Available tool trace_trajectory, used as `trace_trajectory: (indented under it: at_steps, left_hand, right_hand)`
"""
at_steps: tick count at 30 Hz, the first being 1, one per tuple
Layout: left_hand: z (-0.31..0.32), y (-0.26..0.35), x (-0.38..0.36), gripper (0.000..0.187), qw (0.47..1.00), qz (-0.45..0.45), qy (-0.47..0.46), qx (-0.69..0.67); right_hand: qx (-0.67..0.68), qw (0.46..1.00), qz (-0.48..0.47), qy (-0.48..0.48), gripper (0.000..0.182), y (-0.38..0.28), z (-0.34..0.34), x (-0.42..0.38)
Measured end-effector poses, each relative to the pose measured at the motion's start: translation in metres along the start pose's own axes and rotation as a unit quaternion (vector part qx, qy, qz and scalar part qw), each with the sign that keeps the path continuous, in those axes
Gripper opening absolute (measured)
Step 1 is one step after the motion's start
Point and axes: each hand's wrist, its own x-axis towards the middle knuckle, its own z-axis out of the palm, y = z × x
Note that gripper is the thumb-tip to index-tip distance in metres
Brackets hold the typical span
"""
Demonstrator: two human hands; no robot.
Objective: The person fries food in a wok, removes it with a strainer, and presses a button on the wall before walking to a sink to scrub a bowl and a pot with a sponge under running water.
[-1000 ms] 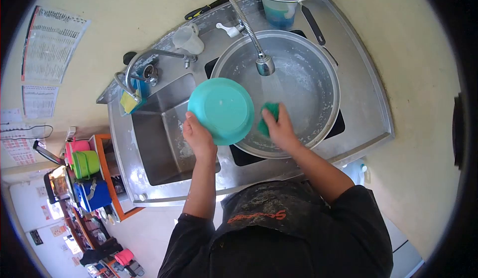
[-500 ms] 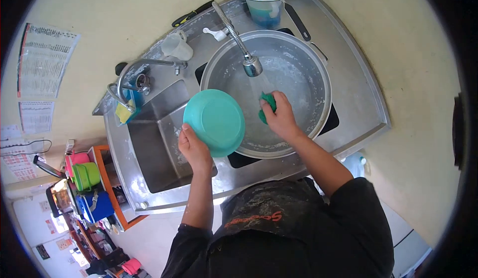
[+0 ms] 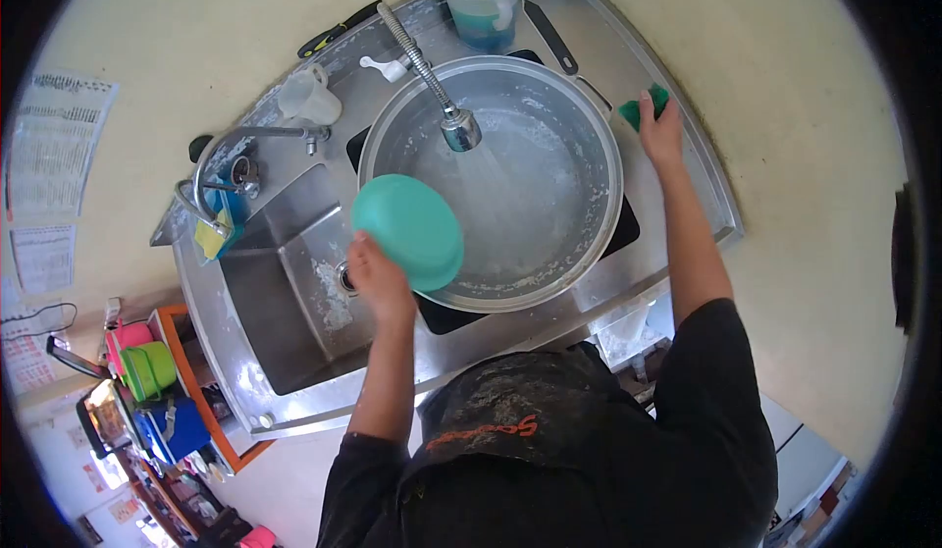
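Note:
My left hand (image 3: 380, 281) grips the rim of a turquoise plastic bowl (image 3: 410, 234), tilted over the left edge of a big metal pot (image 3: 616, 185). In my right hand (image 3: 661, 134) is a green scouring pad (image 3: 645, 106), held over the steel counter right of the pot. Water runs from the spring-neck faucet (image 3: 461, 130) into the pot, where cloudy water lies. Fingers of the right hand wrap round the pad and partly hide it.
Left of the pot is a steel sink basin (image 3: 257, 298) with a second faucet (image 3: 260, 134). A white mug (image 3: 310, 97), a yellow sponge (image 3: 210, 240) and a lidded container (image 3: 483, 23) stand along the back. A black pan handle (image 3: 550, 36) reaches over the counter.
My right hand has moved from over the pot to the counter at the right, carrying the scouring pad. The bowl is still in my left hand, tilted differently. The view has shifted slightly.

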Motion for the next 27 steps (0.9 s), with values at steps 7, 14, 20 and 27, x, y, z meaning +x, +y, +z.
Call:
trace_trajectory:
  at_steps: [7,14,20,27]
  left_hand:
    - [0.087,-0.025,-0.043,0.021,0.982,-0.063,-0.160,0.074]
    - [0.023,0.029,-0.038,0.035,0.930,-0.196,-0.302,-0.075]
    - [-0.134,-0.052,-0.012,0.029,0.984,-0.112,-0.040,0.135]
    - [-0.151,-0.095,-0.046,0.034,0.974,-0.108,-0.020,0.196]
  right_hand:
    - [0.082,0.821,-0.365,-0.432,0.082,-0.095,-0.049,-0.141]
    - [0.014,0.824,-0.222,-0.522,0.048,-0.122,0.014,-0.175]
    - [-0.003,0.721,-0.303,-0.622,0.053,-0.140,0.006,-0.189]
    - [-0.045,0.756,-0.242,-0.606,0.055,-0.121,0.088,-0.221]
